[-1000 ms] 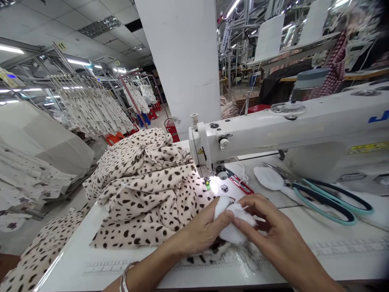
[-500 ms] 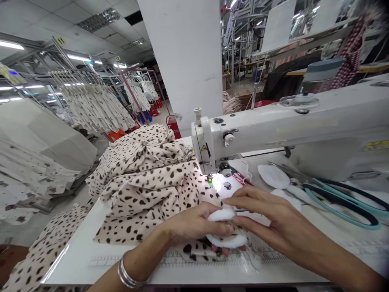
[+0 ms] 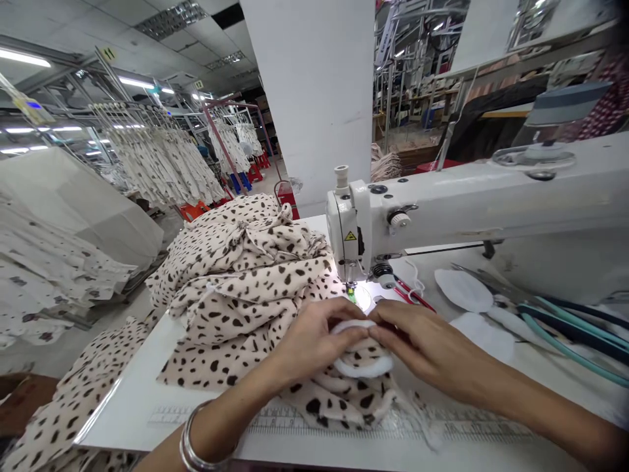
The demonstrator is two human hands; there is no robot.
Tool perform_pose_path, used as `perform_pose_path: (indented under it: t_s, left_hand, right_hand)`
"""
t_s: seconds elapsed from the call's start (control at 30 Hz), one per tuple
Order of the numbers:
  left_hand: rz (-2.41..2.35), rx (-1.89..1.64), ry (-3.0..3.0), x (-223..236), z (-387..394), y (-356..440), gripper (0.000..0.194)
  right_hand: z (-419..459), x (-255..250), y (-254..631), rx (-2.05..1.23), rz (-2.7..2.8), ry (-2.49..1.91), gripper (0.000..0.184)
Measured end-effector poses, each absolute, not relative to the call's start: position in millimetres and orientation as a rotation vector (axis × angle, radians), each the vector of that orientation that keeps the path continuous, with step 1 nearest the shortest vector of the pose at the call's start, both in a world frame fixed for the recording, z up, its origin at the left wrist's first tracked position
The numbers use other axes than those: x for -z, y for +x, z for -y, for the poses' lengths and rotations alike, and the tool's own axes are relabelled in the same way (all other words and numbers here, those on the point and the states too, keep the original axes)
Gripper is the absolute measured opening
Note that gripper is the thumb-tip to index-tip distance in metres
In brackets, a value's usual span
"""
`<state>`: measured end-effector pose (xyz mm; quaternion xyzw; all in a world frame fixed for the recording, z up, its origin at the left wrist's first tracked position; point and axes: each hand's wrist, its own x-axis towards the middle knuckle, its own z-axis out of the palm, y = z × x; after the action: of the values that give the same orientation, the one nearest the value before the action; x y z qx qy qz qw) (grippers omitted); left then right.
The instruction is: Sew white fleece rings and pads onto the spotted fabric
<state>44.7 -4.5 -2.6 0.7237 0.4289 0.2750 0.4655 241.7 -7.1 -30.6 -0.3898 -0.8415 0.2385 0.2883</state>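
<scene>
The white padded disc (image 3: 363, 366) sits between both hands, on a fold of cream fabric with dark spots (image 3: 322, 400). Its lower rim is exposed; the upper part lies beneath the fingers. The disc should handle as a light, soft, compressible item and is best taken at the rim, where finger pressure will not flatten the padding. The spotted fabric appears thin, limp and prone to slipping.

Grip state: the left hand (image 3: 314, 342) and right hand (image 3: 425, 344) close on the disc from opposite sides, with the fingertips nearly meeting above it. A metal bangle (image 3: 190, 450) circles the left wrist.

Beyond the fingertips of the left hand lies the main heap of spotted fabric (image 3: 246, 282). Ahead of the grip stands the white sewing machine (image 3: 472, 210), its presser foot (image 3: 350, 288) lit. Right of the grip lie red thread snips (image 3: 413, 295), two further white pads (image 3: 462, 290), and teal-handled shears (image 3: 565, 334). A printed ruler scale (image 3: 344, 423) runs along the white table (image 3: 122, 419) below the hands.
</scene>
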Motion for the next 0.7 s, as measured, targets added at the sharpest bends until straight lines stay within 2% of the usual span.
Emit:
perform_pose_path:
  t_s: [0.1,0.17,0.27,0.33,0.53,0.7]
  left_hand:
    - [-1.148,-0.666,1.986,6,-7,37,0.012]
    - [-1.263,-0.587,2.077,14,-15,29,0.016]
    - [-1.373,-0.541,2.1,26,-24,15,0.021]
    - [-1.366,-0.551,2.072,30,-28,7,0.023]
    - [-1.396,-0.428,2.046,23,-41,0,0.021]
    - [-1.389,-0.369,2.049,15,-44,11,0.016]
  right_hand:
    - [-8,33,236,-0.685,2.232,-1.126,0.032]
    - [-8,38,234,-0.539,2.26,-1.12,0.029]
    - [5,47,235,-0.223,2.38,-0.791,0.019]
    - [16,56,237,-0.138,2.464,-0.553,0.016]
    - [30,83,238,-0.147,2.419,-0.555,0.017]
    - [26,87,236,-0.168,2.402,-0.584,0.02]
